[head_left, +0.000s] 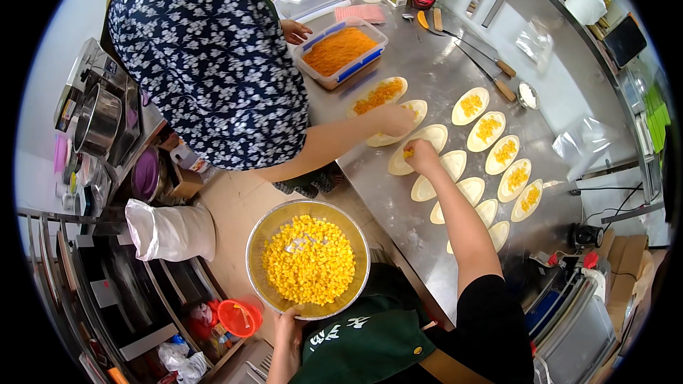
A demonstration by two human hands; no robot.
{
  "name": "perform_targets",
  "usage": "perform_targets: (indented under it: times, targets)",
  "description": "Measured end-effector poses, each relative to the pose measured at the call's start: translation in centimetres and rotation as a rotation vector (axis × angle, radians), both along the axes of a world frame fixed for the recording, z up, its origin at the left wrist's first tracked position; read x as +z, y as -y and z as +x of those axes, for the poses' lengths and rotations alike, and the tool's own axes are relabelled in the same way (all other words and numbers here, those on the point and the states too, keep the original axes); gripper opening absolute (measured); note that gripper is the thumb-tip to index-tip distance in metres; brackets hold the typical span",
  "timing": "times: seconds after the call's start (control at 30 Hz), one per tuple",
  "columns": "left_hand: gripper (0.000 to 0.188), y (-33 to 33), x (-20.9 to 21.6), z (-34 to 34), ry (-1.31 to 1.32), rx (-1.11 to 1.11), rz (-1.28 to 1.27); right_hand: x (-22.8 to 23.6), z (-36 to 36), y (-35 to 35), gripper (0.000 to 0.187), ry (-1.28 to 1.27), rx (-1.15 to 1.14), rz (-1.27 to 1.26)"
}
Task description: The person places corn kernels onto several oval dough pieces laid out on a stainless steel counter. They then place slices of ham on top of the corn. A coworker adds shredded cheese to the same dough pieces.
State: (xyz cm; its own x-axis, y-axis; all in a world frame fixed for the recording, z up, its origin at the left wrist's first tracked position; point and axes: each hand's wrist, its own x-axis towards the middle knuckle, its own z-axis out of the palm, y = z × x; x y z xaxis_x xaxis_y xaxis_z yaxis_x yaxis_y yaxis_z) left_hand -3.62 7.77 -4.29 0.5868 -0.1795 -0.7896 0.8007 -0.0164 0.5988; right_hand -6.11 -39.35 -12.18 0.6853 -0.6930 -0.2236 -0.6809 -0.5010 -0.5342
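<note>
My left hand (287,327) grips the near rim of a metal colander (257,254) holding a heap of yellow corn kernels (313,270). My right hand (424,157), fingers pinched round some yellow kernels, hovers at an oval piece of dough (435,139) on the steel table. Whether the fingers touch the dough is hidden. Nearer me lie several plain dough ovals, partly under my forearm. A row of ovals topped with corn, including one dough oval (514,180), runs along the right. A co-worker's hand (397,120) works over a neighbouring oval.
Beyond my hands stands a plastic box (375,57) of orange shreds. Knives with wooden handles (504,90) and a small bowl of white stuff (528,96) rest on the steel table (398,227). The co-worker (206,64) stands at left; a white sack (171,230) is behind.
</note>
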Motion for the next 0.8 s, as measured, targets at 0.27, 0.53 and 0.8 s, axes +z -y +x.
perform_targets:
  times: [0.27, 0.53, 0.8]
  targets:
    - [0.059, 0.2, 0.0, -0.3, 0.015, 0.026, 0.011, -0.4, -0.5, 1.1, 0.029, -0.097, -0.002, -0.005]
    - [0.052, 2.0, 1.8, -0.5, 0.001, 0.000, 0.049, -1.3, -1.4, 4.5, 0.031, -0.082, -0.074, -0.081]
    - [0.059, 1.0, 0.3, -1.0, 0.022, 0.011, 0.022, -0.9, -2.2, 6.8, 0.028, -0.043, -0.141, -0.147]
